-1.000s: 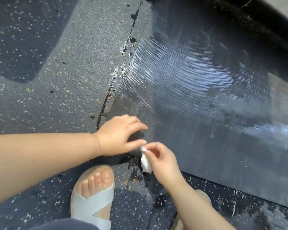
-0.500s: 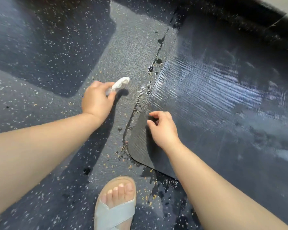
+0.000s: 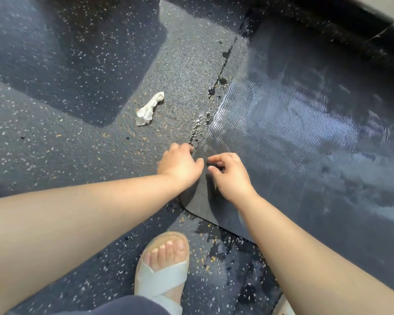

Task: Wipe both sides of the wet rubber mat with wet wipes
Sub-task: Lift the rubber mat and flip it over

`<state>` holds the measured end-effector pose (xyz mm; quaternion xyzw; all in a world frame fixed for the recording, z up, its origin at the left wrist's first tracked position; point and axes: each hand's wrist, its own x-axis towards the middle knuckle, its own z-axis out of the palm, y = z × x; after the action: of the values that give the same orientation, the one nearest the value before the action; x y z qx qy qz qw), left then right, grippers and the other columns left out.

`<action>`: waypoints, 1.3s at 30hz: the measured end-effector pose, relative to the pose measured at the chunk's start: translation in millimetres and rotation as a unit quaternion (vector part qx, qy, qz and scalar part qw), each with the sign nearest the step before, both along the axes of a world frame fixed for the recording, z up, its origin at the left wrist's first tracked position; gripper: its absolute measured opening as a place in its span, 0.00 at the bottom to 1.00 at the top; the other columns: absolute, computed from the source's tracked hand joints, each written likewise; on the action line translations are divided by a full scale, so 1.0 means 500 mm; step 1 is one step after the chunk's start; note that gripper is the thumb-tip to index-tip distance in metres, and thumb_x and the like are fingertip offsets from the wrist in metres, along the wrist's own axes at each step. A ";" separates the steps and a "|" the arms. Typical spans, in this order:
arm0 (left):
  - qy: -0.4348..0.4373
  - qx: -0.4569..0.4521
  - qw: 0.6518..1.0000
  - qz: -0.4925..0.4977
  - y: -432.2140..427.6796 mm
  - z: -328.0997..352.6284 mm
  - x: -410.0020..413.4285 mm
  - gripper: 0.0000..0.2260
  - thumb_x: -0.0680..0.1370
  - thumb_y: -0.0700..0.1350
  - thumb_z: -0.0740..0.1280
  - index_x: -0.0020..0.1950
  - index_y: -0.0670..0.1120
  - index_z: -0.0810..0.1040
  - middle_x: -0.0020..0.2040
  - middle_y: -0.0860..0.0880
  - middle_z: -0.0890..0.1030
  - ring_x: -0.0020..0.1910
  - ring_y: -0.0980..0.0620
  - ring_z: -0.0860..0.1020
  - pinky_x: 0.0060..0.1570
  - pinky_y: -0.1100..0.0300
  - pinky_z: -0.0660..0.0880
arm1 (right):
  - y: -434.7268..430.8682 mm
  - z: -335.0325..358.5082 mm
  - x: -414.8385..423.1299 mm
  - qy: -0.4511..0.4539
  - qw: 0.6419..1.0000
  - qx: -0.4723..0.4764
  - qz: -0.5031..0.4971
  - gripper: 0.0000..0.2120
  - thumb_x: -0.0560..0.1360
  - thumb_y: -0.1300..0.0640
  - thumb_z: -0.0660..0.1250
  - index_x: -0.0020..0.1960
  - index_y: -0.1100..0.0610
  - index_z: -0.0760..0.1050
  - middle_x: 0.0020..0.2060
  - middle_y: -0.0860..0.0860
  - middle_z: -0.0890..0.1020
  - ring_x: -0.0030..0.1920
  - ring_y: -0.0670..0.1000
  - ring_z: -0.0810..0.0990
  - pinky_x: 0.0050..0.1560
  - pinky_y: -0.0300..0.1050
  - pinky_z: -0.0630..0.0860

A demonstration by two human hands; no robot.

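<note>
The wet rubber mat (image 3: 293, 137) is dark and ribbed and lies flat on the floor at the right, with water shining on it. My left hand (image 3: 180, 163) is at the mat's left edge near the rounded corner, fingers curled at the edge and thumb on top. My right hand (image 3: 229, 173) is just inside that edge with curled fingers, its tips on the mat; whether it pinches the mat is unclear. A crumpled white wet wipe (image 3: 149, 109) lies loose on the floor to the upper left, apart from both hands.
The speckled dark floor (image 3: 77, 144) carries puddles and grit along the mat's edge (image 3: 214, 87). My sandalled left foot (image 3: 164, 264) stands just below the mat's corner. A black raised border (image 3: 328, 26) runs along the far side.
My left hand has let go of the wipe, which now lies on the floor, and moved right to the mat's edge beside my right hand. The right hand stays near the corner.
</note>
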<state>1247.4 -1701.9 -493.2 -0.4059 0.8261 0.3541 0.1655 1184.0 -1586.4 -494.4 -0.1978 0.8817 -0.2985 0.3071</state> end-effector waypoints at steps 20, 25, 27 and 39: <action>-0.021 0.328 0.926 0.186 0.052 0.303 -0.213 0.09 0.79 0.32 0.60 0.40 0.40 0.70 0.23 0.47 0.76 0.18 0.56 0.75 0.19 0.65 0.73 | 0.167 0.266 -0.099 -0.138 0.981 -0.036 0.128 0.51 0.62 0.42 0.76 0.75 0.47 0.49 0.71 0.43 0.53 0.69 0.43 0.59 0.70 0.40 0.60; 0.001 0.220 0.965 0.141 0.110 0.462 -0.313 0.07 0.79 0.39 0.62 0.56 0.41 0.73 0.41 0.43 0.77 0.32 0.49 0.81 0.28 0.57 0.79 | 0.257 0.425 -0.170 0.035 0.998 -0.009 -0.050 0.11 0.75 0.60 0.66 0.55 0.51 0.75 0.45 0.42 0.75 0.47 0.46 0.74 0.43 0.27 0.64; -0.011 0.053 0.998 -0.041 0.128 0.522 -0.336 0.12 0.79 0.45 0.57 0.61 0.51 0.73 0.56 0.45 0.73 0.52 0.43 0.77 0.50 0.49 0.77 | 0.286 0.493 -0.204 0.025 0.992 -0.009 -0.123 0.08 0.76 0.60 0.65 0.53 0.51 0.77 0.42 0.44 0.77 0.46 0.48 0.74 0.43 0.34 0.65; 0.080 0.011 0.884 -0.461 0.325 1.011 -0.426 0.11 0.77 0.58 0.63 0.56 0.57 0.79 0.43 0.54 0.79 0.47 0.50 0.76 0.42 0.60 0.67 | 0.491 0.953 -0.257 0.062 0.974 -0.031 -0.217 0.09 0.72 0.57 0.70 0.49 0.46 0.75 0.39 0.36 0.78 0.41 0.39 0.73 0.41 0.25 0.67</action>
<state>1034.3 -1539.6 12.4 0.0520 0.9265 0.2782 0.2482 1055.5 -1341.0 -17.9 -0.0296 0.9112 -0.3727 0.1730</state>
